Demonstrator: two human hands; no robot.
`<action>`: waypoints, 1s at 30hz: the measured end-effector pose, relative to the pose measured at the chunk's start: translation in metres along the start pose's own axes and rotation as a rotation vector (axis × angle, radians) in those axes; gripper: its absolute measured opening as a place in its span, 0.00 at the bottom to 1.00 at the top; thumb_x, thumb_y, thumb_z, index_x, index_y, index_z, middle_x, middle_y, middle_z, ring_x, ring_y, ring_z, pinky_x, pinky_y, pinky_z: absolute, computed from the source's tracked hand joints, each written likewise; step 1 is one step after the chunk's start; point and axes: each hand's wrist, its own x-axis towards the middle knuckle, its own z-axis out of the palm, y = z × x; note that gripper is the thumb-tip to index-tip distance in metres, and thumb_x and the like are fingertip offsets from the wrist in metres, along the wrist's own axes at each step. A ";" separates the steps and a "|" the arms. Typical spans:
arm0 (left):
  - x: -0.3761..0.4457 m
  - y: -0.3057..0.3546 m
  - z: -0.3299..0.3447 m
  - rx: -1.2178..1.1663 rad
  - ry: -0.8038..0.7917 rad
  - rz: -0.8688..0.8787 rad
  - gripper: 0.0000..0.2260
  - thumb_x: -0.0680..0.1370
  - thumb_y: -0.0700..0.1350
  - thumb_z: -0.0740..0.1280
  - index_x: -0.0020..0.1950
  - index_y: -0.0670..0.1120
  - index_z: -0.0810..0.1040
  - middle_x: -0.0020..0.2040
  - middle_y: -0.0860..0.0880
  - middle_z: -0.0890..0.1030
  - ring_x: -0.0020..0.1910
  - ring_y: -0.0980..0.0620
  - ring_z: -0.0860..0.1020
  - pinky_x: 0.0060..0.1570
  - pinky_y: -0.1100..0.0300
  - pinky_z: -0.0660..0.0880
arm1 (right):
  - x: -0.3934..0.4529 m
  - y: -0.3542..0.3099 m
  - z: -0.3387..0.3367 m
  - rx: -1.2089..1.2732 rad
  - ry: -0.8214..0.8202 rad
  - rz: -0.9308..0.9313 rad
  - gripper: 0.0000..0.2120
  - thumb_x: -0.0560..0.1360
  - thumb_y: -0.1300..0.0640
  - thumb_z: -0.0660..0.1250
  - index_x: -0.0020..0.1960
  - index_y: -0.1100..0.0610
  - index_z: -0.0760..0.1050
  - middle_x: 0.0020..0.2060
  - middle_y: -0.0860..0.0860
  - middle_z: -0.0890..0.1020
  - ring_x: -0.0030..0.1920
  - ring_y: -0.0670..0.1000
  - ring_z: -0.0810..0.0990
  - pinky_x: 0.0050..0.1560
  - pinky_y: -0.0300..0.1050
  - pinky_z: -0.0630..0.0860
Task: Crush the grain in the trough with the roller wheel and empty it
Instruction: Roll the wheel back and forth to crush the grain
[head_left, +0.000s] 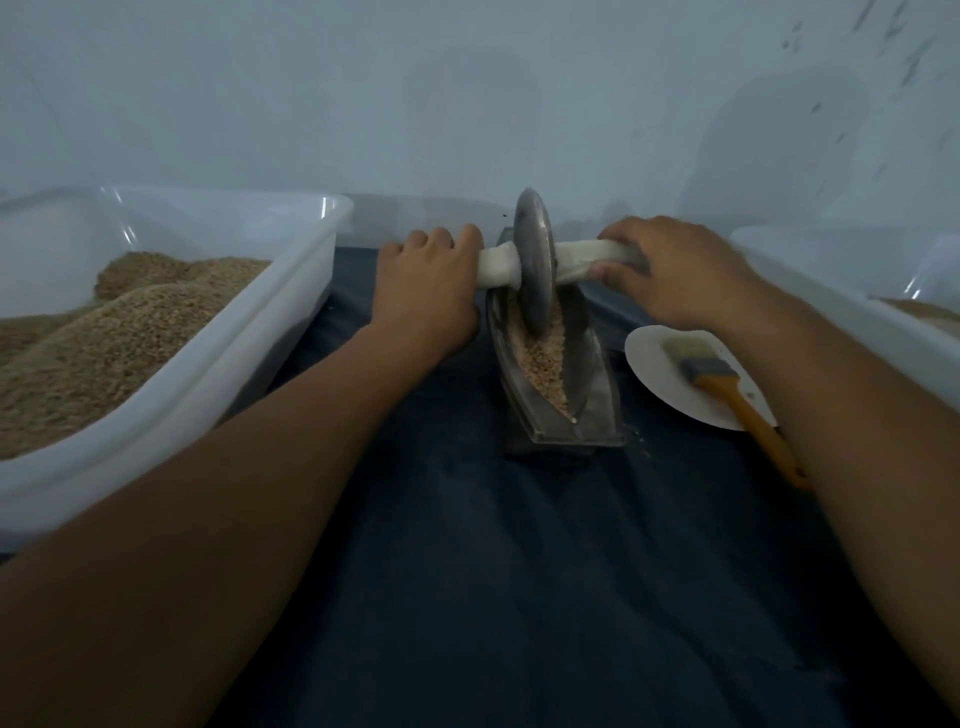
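Note:
A narrow grey boat-shaped trough (589, 382) lies lengthwise on the dark blue cloth, holding a strip of pale grain (540, 358). A grey roller wheel (534, 260) stands upright in the far half of the trough, its rim down in the grain. A white-wrapped axle (498, 267) runs through the wheel to both sides. My left hand (426, 280) grips the left end of the axle. My right hand (670, 270) grips the right end, thumb underneath.
A large translucent tub (291, 332) full of brown grain stands at the left. Another white tub (883, 332) edges the right side. A white plate (654, 374) with a yellow-handled brush (727, 384) lies right of the trough. A pale wall stands close behind.

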 end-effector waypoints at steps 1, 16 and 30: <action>0.000 0.001 -0.002 0.022 -0.001 0.002 0.16 0.73 0.46 0.69 0.57 0.46 0.69 0.52 0.44 0.77 0.50 0.42 0.75 0.44 0.52 0.63 | 0.000 0.001 -0.003 -0.007 -0.033 0.015 0.22 0.78 0.39 0.64 0.67 0.49 0.73 0.58 0.53 0.79 0.55 0.57 0.77 0.51 0.50 0.72; 0.011 0.018 -0.051 0.068 -0.499 -0.088 0.24 0.68 0.55 0.76 0.59 0.46 0.75 0.36 0.50 0.68 0.40 0.47 0.73 0.41 0.51 0.73 | -0.015 -0.007 -0.049 -0.032 -0.608 0.067 0.14 0.67 0.37 0.75 0.46 0.42 0.78 0.36 0.45 0.84 0.42 0.48 0.81 0.44 0.48 0.77; 0.013 0.002 -0.017 -0.033 0.097 -0.090 0.11 0.75 0.38 0.68 0.55 0.46 0.71 0.52 0.43 0.77 0.52 0.41 0.74 0.46 0.52 0.61 | 0.006 -0.007 0.004 -0.042 0.340 0.123 0.12 0.73 0.57 0.70 0.54 0.45 0.79 0.50 0.51 0.81 0.51 0.59 0.79 0.47 0.52 0.71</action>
